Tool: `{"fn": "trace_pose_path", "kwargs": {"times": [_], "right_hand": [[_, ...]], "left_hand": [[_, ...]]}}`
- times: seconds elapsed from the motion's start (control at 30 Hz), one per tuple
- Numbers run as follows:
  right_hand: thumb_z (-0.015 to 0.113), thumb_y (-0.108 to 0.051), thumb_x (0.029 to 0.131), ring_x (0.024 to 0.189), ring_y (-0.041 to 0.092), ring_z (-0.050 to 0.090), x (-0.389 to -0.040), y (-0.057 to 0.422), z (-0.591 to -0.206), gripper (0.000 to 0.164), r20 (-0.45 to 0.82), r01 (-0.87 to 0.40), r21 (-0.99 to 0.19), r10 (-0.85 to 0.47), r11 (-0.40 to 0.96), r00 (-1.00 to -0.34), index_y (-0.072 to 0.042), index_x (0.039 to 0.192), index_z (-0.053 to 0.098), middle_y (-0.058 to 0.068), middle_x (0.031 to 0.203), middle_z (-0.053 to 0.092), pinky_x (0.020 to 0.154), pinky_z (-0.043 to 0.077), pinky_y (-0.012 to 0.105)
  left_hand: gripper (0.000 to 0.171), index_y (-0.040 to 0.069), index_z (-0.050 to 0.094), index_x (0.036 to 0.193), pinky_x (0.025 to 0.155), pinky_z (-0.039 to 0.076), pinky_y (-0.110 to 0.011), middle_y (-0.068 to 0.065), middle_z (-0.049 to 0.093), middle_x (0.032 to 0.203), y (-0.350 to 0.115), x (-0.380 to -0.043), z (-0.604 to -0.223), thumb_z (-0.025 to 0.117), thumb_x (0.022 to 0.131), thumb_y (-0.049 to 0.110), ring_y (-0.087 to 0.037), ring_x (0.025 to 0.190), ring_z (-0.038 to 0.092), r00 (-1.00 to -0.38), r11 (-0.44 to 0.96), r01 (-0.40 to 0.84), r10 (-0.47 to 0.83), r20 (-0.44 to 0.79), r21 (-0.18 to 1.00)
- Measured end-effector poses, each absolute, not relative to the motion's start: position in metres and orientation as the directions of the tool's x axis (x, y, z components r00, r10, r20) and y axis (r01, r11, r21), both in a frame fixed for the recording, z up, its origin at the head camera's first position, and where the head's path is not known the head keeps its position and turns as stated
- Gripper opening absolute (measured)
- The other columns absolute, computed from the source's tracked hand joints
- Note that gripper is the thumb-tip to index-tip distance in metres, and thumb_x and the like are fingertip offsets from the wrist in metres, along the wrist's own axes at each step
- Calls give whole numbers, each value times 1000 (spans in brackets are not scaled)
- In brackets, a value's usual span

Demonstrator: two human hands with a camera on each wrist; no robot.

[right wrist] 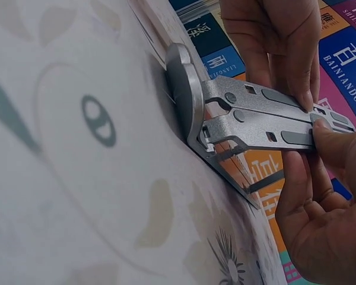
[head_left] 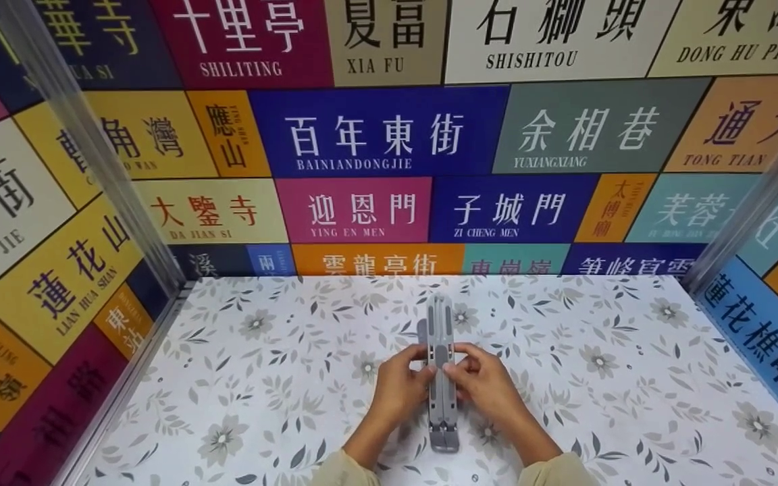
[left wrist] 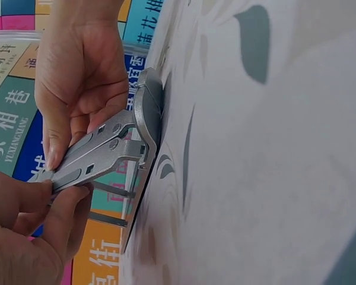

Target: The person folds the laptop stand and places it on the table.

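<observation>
A silver-grey folding laptop stand is in the middle of the table, its two slotted arms lying side by side with grey pads along them. My left hand pinches its left edge, thumb on top and fingers beneath. From the opposite side, my right hand grips the right edge the same way. The left wrist view shows the stand's arms raised at a slant above a lower bar, with thin struts between. In the right wrist view, the rounded front lip rests close against the tabletop.
The table wears a white cover printed with grey flowers and leaves. Behind it stands a wall of coloured panels with Chinese lettering. Clear upright posts rise at the table's back corners.
</observation>
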State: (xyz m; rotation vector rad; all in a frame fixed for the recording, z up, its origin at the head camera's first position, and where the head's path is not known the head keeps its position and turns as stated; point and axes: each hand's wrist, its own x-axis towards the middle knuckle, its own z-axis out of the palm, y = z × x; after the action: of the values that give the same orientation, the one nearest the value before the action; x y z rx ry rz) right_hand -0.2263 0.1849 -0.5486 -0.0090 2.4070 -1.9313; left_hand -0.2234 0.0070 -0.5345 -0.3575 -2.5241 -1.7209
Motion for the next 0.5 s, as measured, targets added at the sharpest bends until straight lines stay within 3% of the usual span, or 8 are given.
{"fn": "trace_pose_path", "kwargs": {"times": [0.13, 0.3, 0.5], "right_hand": [[77, -17, 92, 61, 12, 55, -227, 183, -549, 45, -38, 26, -978, -59, 206, -998, -4, 132, 62, 3, 78, 62, 54, 50, 25], [76, -19, 92, 71, 12, 62, -227, 185, -546, 48, -53, 35, -976, -82, 214, -995, -4, 135, 60, 4, 86, 64, 60, 54, 27], [77, -28, 92, 84, 21, 70, -231, 193, -539, 57, -27, 16, -970, -46, 242, -999, -15, 143, 55, 14, 113, 63, 68, 62, 38]], "left_hand": [[27, 5, 70, 118, 68, 57, -22, -13, 76, 110, 5, -220, -530, 71, 91, 3, -14, 80, 72, -947, 470, 320, 140, 289, 823], [31, 0, 66, 118, 66, 56, -27, -15, 74, 97, 5, -211, -518, 74, 88, 2, -17, 76, 69, -937, 584, 338, 138, 320, 738], [43, -5, 64, 113, 69, 58, -43, -20, 71, 93, 20, -190, -506, 82, 82, 19, -33, 82, 71, -981, 785, 195, 154, 120, 588]]}}
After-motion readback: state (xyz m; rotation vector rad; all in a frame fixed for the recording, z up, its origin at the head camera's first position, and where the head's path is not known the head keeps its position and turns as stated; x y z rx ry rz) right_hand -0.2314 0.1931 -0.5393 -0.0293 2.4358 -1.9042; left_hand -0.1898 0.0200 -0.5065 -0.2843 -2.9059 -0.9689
